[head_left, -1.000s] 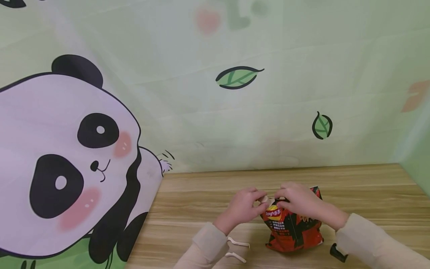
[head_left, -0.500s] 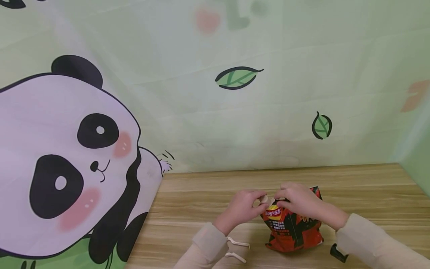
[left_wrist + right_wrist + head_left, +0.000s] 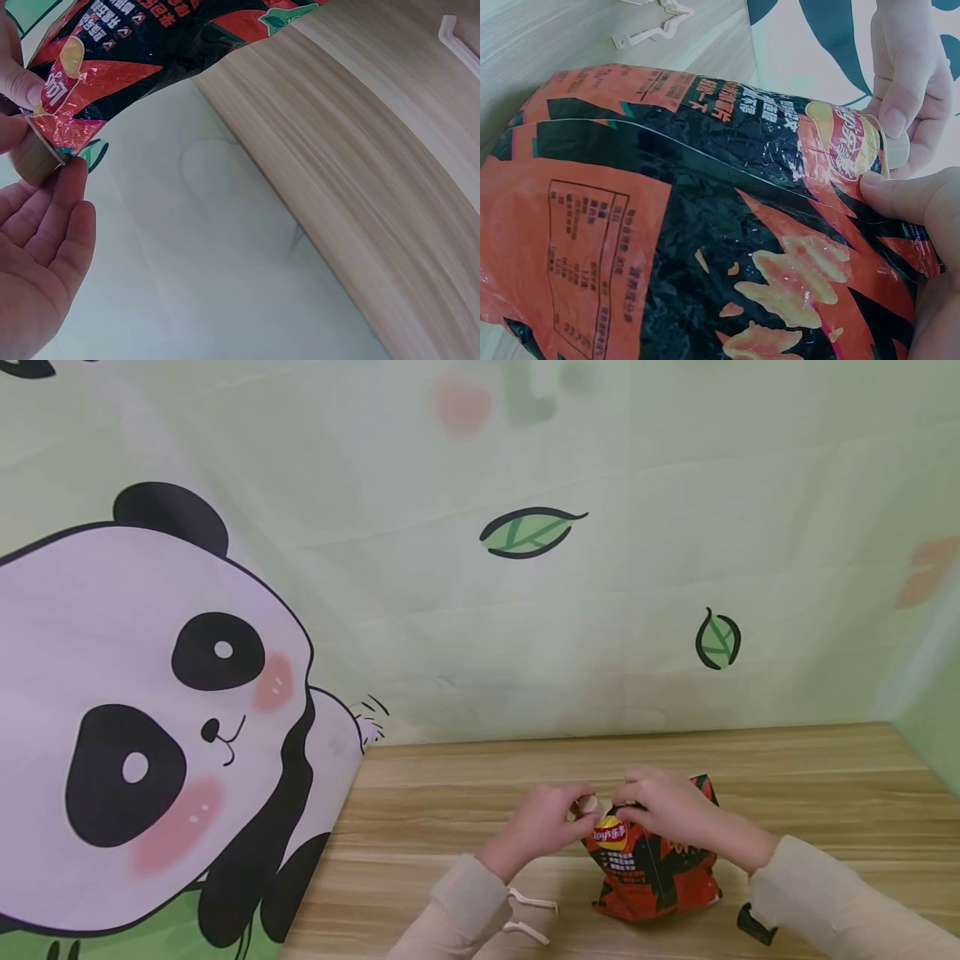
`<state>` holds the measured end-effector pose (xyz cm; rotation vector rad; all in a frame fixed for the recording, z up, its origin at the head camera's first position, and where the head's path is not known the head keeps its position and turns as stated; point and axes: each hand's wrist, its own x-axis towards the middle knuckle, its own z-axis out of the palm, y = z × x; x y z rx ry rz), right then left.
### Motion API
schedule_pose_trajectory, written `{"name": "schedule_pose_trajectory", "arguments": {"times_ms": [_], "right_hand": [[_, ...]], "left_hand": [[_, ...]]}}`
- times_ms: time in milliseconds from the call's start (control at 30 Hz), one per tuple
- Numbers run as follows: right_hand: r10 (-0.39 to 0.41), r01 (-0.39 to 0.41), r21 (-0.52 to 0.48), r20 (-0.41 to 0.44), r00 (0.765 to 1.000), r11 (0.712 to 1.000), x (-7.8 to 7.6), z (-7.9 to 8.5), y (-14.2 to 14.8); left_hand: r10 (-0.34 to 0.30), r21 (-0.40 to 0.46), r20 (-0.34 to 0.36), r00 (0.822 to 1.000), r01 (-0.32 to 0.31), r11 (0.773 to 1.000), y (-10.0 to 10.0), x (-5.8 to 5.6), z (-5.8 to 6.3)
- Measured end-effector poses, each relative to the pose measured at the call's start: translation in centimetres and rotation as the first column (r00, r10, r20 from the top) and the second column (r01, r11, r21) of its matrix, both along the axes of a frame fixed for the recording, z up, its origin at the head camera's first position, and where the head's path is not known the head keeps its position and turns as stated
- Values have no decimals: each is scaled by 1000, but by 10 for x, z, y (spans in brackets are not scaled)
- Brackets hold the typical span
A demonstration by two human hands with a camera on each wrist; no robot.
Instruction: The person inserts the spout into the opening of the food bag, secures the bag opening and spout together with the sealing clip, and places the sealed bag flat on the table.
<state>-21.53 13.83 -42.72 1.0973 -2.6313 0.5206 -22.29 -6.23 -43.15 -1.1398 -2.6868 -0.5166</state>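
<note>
A red and black Lay's chip bag (image 3: pixel 660 877) stands on the table, its printed face and creases close up in the right wrist view. My right hand (image 3: pixel 667 808) grips the bag's top edge, thumb on the near side beside the yellow logo. At the bag's upper left corner my left hand (image 3: pixel 536 820) pinches a curled beige strip (image 3: pixel 34 157) between thumb and fingers. The strip (image 3: pixel 898 151) lies against the bag's edge; what it is made of I cannot tell. Fingers hide part of the bag's top.
Two thin white angled pieces (image 3: pixel 532 902) lie on the wooden table (image 3: pixel 435 777) by the left sleeve. A small black object (image 3: pixel 754 924) lies near the right sleeve. Behind the table hangs a green cloth (image 3: pixel 420 635) printed with a panda and leaves.
</note>
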Motion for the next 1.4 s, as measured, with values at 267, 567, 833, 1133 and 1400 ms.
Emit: {"name": "schedule_pose_trajectory", "arguments": {"times_ms": [267, 567, 833, 1133, 1400], "right_hand": [[9, -10, -23, -28, 1000, 1000, 0, -1, 0], [20, -22, -38, -61, 998, 999, -1, -5, 0], [36, -40, -40, -85, 996, 998, -2, -7, -1], [30, -32, -27, -83, 996, 999, -2, -10, -3], [21, -22, -14, -67, 998, 1000, -1, -10, -2]], "left_hand": [[-11, 7, 5, 1000, 11, 1000, 0, -3, 1], [-1, 12, 40, 999, 0, 1000, -1, -2, -1], [12, -6, 56, 998, -11, 1000, -1, -2, -3], [-18, 17, 163, 986, 16, 1000, -3, -1, -7], [-15, 18, 278, 960, 11, 1000, -7, 3, -10]]}}
